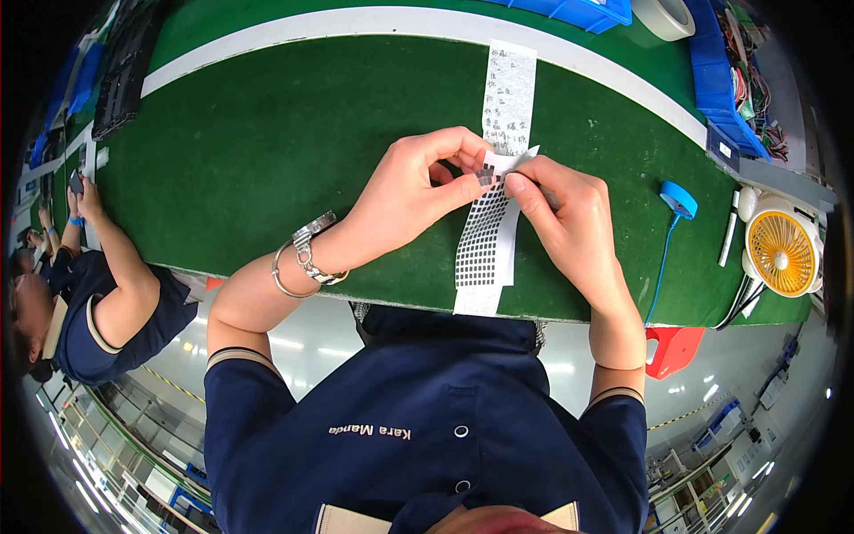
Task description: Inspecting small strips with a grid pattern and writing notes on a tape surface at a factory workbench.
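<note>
Strip (black-squared) | between left hand, right hand | both at upper end

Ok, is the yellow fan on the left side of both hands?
No, the yellow fan is at the right, beyond the right hand.

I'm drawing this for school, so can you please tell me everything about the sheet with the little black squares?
The sheet is a long, narrow white strip that looks like paper or thin plastic. Little black squares fill most of it in neat rows. Its plain white lower end is near the close edge of the green table. It slants slightly. The left hand and right hand pinch its upper end.
</note>
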Available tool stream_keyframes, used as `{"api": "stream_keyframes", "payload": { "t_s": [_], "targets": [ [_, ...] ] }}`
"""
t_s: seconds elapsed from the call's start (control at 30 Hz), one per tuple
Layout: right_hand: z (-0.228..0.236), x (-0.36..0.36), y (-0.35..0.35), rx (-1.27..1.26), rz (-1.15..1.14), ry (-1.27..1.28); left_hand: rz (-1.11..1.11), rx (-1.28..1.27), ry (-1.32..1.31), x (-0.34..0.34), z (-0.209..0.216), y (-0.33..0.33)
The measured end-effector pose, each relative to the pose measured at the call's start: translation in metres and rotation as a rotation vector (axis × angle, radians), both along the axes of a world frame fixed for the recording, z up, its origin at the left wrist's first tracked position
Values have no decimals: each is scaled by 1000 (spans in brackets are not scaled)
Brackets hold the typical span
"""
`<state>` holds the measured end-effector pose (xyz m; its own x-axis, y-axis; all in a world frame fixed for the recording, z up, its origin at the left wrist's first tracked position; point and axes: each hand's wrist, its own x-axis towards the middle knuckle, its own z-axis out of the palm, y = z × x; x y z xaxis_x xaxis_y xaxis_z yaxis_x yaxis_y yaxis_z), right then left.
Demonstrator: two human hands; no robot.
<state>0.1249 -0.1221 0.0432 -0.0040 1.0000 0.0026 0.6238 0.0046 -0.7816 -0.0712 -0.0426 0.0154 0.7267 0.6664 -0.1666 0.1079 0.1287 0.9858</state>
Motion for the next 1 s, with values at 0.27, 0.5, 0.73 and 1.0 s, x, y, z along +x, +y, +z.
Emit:
{"api": "stream_keyframes", "payload": {
  "t_s": [0.27,0.5,0.73,1.0],
  "targets": [
    [1,-2,-1,-22,-1,7,46,-50,-51,1,0,-2],
    [2,-3,-1,-34,-3,-15,44,2,-21,1,5,-1],
    [1,-3,-1,-46,-4,-21,49,56,-24,1,5,-3],
    [-2,-4,-2,25,7,-51,36,56,-15,2,5,-4]
  ]
}}
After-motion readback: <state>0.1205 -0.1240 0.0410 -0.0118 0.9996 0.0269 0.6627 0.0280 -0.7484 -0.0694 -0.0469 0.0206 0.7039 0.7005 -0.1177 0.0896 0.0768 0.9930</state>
